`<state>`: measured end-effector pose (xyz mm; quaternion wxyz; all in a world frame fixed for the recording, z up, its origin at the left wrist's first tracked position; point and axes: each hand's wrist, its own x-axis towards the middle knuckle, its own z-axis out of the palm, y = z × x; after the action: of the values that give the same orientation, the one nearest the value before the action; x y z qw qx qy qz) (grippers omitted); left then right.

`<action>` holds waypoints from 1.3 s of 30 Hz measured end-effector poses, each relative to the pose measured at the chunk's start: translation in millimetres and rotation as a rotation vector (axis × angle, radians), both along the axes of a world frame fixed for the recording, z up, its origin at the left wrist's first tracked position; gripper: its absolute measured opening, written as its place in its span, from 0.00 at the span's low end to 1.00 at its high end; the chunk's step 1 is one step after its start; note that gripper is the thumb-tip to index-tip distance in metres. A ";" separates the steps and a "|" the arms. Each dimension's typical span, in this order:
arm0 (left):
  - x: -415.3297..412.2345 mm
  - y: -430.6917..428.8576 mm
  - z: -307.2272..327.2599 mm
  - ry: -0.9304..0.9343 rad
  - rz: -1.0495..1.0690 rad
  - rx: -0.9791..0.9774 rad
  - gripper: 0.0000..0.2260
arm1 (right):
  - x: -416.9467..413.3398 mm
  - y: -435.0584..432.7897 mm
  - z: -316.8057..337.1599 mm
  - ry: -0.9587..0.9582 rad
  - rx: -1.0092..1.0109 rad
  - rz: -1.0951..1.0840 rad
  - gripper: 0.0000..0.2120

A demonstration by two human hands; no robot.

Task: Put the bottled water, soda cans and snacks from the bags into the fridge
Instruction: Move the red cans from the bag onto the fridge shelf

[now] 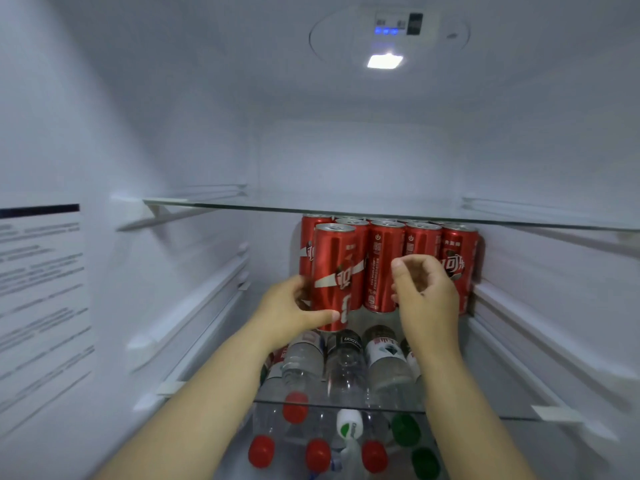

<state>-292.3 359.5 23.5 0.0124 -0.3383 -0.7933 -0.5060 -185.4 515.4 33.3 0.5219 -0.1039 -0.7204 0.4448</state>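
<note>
Holding a soda can in the fridge, left hand clamped; right hand curled, seemingly empty.

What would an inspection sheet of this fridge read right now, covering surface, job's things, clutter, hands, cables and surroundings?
Surface: clear glass middle shelf carries the cans; clear glass upper shelf sits above them.
Job's things: red soda cans stand upright in rows at the back; clear plastic water bottles lie lower down, caps forward.
Clutter: nothing seen.
Hands: left hand grips the red front can; right hand has its fingers curled before the cans, hold unclear.
Cables: nothing seen.
Surroundings: white fridge walls, lit ceiling lamp, printed label on the left wall.
</note>
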 end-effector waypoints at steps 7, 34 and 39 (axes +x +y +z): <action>-14.7 1.6 -2.8 0.075 0.299 -0.059 0.26 | -7.1 3.3 -9.9 -0.295 0.056 -0.022 0.06; -18.6 3.5 -5.8 0.080 0.300 0.033 0.15 | -14.1 6.6 -21.4 -0.636 0.234 0.005 0.14; -6.6 -4.5 -1.4 0.015 0.308 -0.014 0.20 | -14.1 5.7 -19.6 -0.642 0.256 -0.006 0.14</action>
<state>-298.9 355.0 22.0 0.0933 -0.2166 -0.8391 -0.4902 -199.5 521.2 13.7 0.2788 -0.1743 -0.8975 0.2938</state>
